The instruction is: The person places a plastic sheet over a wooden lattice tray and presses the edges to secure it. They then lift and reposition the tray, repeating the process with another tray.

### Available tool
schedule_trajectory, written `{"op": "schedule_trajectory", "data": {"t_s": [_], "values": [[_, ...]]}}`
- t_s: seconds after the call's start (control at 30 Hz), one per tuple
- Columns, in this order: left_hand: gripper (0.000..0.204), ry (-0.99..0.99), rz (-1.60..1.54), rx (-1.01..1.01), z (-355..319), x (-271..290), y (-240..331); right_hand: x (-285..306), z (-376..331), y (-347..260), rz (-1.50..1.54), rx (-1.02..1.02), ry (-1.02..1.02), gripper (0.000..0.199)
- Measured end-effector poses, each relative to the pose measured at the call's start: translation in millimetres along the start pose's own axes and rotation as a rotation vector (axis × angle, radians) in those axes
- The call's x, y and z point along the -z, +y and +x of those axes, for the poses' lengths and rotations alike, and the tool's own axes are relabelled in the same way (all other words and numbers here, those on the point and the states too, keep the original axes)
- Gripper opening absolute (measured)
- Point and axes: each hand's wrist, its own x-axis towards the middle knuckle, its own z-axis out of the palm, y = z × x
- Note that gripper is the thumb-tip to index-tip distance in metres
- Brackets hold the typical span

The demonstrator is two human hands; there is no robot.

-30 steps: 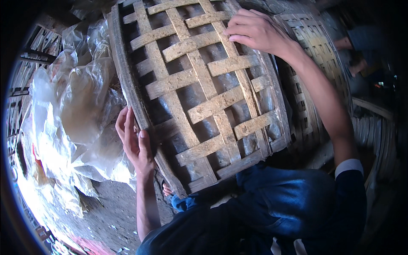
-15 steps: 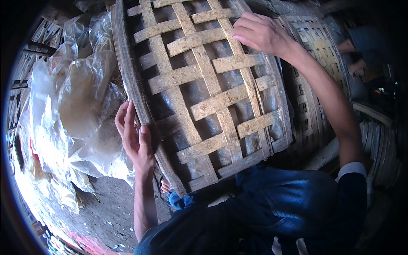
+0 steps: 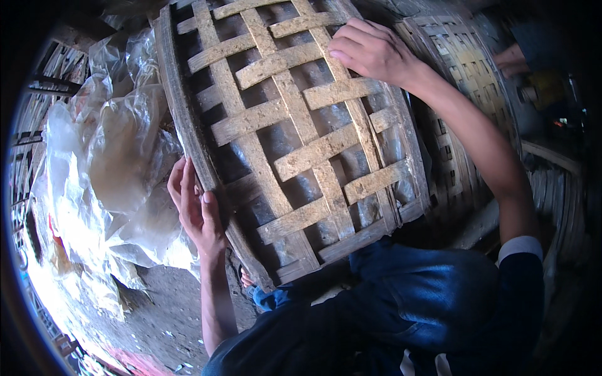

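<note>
- Head view — a large woven bamboo basket is held bottom-up against the person's knees, its lattice of flat strips facing the camera.
- Against the pictures of a moment ago, the basket is seen slightly turned and filling more of the frame; the left hand has slid a little along the rim. This reads as the basket being rotated for work on its edge.
- The left hand is laid flat on the basket's left rim, fingers stretched and only loosely curled — a steadying press, not a closed grasp.
- The right hand rests on the upper right of the lattice, fingers bent over a strip; whether a strip is pinched cannot be told.
- Crumpled clear plastic sheeting lies just beside the left rim, touching the hand's back.
- More woven baskets stand close behind the right edge, so little room is left there; bare ground at lower left is the open side.
</note>
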Motion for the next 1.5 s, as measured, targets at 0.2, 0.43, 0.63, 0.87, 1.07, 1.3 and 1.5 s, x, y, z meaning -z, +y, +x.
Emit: {"op": "schedule_trajectory", "data": {"t_s": [0.2,0.43,0.63,0.87,1.07,1.3,1.5], "values": [[0.066,0.001,-0.004,0.036,1.1,-1.7,0.6,0.1,2.4,-1.0,0.108,-0.135,0.018,0.016],[0.066,0.012,-0.042,0.045,-0.3,-3.3,0.2,6.4,1.9,-16.3,0.25,-0.367,-0.069,0.022],[0.065,0.015,-0.039,0.036,0.4,-3.9,3.6,10.8,1.2,-26.6,0.246,-0.45,-0.073,0.019],[0.066,0.012,-0.045,0.027,0.4,-3.2,1.0,8.1,8.5,-29.3,0.43,-0.683,-0.135,0.018],[0.066,-0.001,-0.013,0.03,0.6,-1.8,2.6,14.6,17.2,-20.8,0.534,-0.834,-0.298,0.024],[0.067,0.012,0.018,0.03,-1.5,0.9,4.3,49.9,34.8,17.9,0.955,-0.972,-0.387,0.044],[0.068,-0.011,-0.071,0.049,5.4,-16.7,0.9,9.7,-79.8,169.5,0.319,-1.172,0.617,0.018]]}}
